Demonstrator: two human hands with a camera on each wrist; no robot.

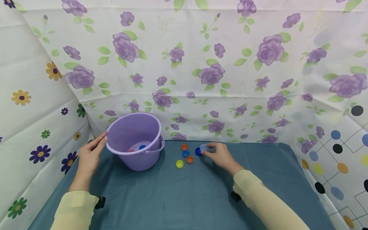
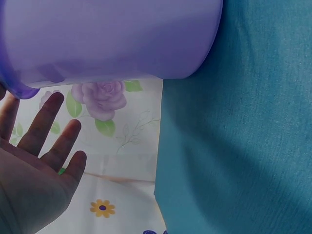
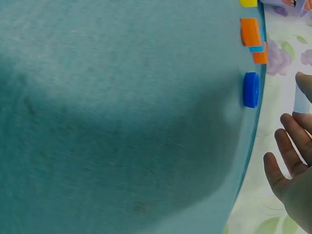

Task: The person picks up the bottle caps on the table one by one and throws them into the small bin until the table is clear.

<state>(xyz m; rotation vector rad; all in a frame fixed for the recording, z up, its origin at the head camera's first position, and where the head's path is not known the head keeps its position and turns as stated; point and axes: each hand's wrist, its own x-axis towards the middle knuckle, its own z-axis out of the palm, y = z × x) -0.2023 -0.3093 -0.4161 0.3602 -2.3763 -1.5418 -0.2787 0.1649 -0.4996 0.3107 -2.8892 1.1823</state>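
Pinching the purple bucket (image 1: 143, 162) at its rim with my left hand (image 1: 89, 156), I seem to be steadying it from the outer side, which leaves its mouth unblocked; the spare fingers spread out, apparently clear of the wall. It stands on the counter (image 1: 172, 198) to my left, with a red piece (image 1: 131, 150) and a blue piece (image 1: 142, 147) inside. My right hand (image 1: 221, 156) holds a pale blue cap (image 1: 203, 147) between thumb and fingertips, raised just beside the dark blue cap (image 1: 198, 152); something so small, I judge, needs only that fine pinch. Two orange caps (image 1: 189, 159), a mid-blue cap (image 1: 185, 154) and a yellow cap (image 1: 179, 164) lie grouped between bucket and right hand, probably for easy reach.
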